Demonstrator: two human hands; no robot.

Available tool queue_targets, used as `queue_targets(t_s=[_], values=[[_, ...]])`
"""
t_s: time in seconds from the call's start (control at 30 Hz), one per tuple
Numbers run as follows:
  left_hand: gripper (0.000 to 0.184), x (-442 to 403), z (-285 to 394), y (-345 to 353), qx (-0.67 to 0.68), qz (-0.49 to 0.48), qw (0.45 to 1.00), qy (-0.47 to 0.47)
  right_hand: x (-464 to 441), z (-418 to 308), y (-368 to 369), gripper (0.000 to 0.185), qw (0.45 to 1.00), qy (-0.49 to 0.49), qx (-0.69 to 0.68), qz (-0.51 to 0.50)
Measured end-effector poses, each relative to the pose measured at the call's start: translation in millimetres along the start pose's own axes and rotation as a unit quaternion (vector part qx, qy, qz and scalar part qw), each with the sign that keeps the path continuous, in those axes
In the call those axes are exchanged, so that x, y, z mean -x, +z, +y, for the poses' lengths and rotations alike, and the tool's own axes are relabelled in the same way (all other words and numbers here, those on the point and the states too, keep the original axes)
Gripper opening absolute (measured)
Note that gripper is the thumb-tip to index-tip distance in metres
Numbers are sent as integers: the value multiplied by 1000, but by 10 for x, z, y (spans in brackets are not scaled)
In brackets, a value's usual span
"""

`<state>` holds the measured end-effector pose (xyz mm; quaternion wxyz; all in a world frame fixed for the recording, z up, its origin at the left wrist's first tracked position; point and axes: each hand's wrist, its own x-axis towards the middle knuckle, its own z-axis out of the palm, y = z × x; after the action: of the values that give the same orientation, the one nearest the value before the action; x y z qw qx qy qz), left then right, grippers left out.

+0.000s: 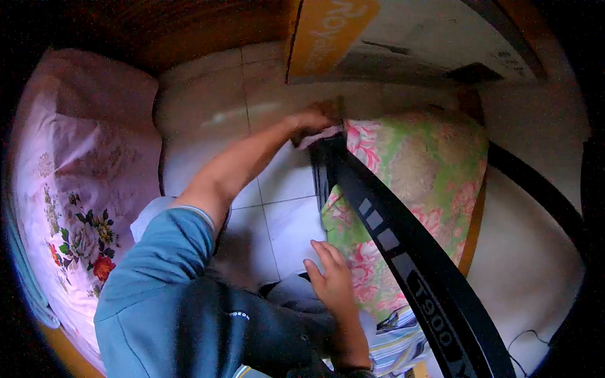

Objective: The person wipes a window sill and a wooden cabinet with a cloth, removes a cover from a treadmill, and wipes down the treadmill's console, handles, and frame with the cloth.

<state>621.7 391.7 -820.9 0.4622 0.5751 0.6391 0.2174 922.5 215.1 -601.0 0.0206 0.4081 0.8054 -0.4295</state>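
A long black bar (403,246) with white lettering "T900" runs from the upper middle to the bottom right. At its far end my left hand (315,120) is wrapped round a pinkish cloth (321,136) and presses it against the bar's end; the fingers are partly blurred and dark. My right hand (331,271) hangs left of the bar with its fingers apart and nothing in it, in front of the green and pink floral cloth (435,164). That cloth lies beneath and beside the bar.
On the left stands something covered by a pink floral cloth (82,189). A large box (403,44) with an orange panel is at the top. Below are pale floor tiles (252,227). A striped cloth (397,340) lies at the bottom; a thin cable (520,334) is at lower right.
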Motion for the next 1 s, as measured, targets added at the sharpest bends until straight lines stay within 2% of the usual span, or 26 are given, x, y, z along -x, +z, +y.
queue_targets(t_s=[0.03,0.1,0.17,0.27,0.33,0.37,0.43,0.47,0.53,0.57,0.67,0.77,0.87,0.9,0.97,1.0], values=[[58,-74,-196,181,1,39,999,18,-23,-1,-9,43,1000,-3,-2,-6],[41,-238,-437,411,161,103,978,-87,-17,54,9,43,1000,-8,7,0],[41,-340,-495,457,50,158,984,-58,31,113,29,42,1000,-12,16,7],[41,-452,-735,593,-32,168,983,-71,90,185,43,42,999,13,27,18],[43,-262,-697,688,226,240,941,-82,111,197,54,42,999,12,25,25],[43,-173,-637,705,225,240,941,-81,107,175,48,42,999,11,24,26],[41,68,-400,612,238,253,921,-173,80,116,28,42,1000,10,14,15],[41,84,-422,650,237,255,922,-173,62,103,34,42,1000,8,13,16],[45,55,-558,856,86,215,938,-256,24,87,45,42,999,-16,31,1],[45,73,-550,1005,87,215,938,-257,12,61,45,42,999,-15,32,0],[46,337,-346,1462,165,216,914,-302,-15,-8,41,42,999,-36,40,7],[47,648,-204,1851,305,204,851,-375,-29,-50,59,42,996,-57,61,12],[48,602,-130,1581,420,259,790,-364,-5,-186,4,39,997,-33,70,10],[47,364,-410,1545,510,285,760,-284,16,-213,-7,40,996,-37,82,10],[47,153,-598,1481,593,307,717,-199,64,-221,-7,41,995,-41,95,11],[45,218,-410,1412,457,321,791,-252,89,-220,-3,41,995,-31,97,0]])
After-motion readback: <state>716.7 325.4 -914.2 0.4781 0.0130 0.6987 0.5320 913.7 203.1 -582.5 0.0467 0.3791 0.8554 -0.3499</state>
